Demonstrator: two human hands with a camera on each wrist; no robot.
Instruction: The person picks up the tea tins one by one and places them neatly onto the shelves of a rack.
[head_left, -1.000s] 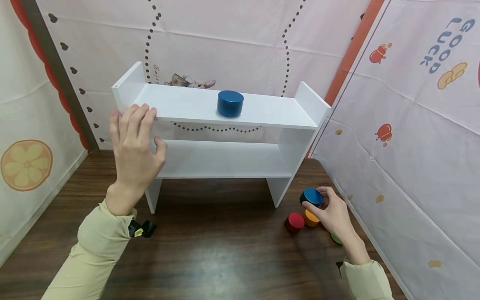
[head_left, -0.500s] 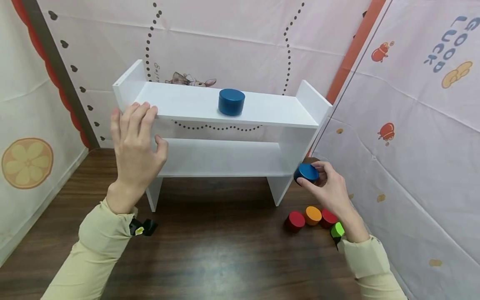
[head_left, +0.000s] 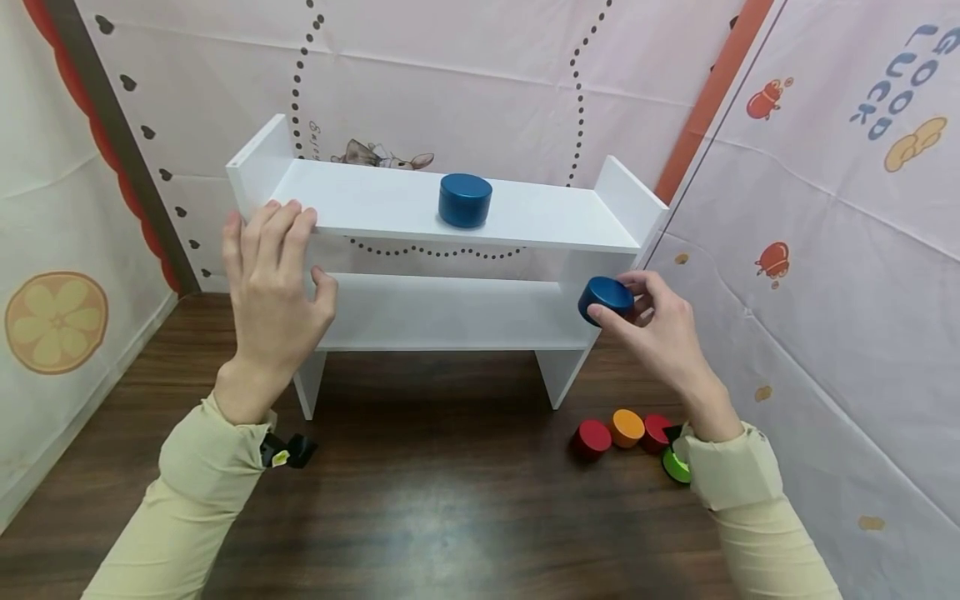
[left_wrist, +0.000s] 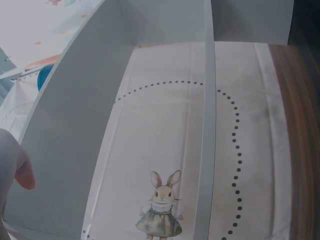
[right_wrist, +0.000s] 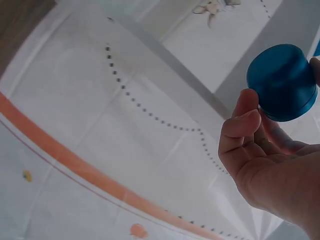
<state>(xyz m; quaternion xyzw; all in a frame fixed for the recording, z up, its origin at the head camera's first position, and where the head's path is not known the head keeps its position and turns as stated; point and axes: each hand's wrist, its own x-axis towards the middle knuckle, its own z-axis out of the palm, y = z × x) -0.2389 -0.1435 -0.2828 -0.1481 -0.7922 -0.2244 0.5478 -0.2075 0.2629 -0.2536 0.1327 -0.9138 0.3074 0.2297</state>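
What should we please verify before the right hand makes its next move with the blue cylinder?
1. Right hand grips held blue cylinder: ok.
2. Held blue cylinder clear of the white shelf unit: cannot tell, they overlap in the head view.
3. Left hand at the unit's left end: ok.
4. Room on the top shelf beside the standing blue cylinder: ok.
5. Green cylinder fully in sight: not ok, the right cuff partly covers it.
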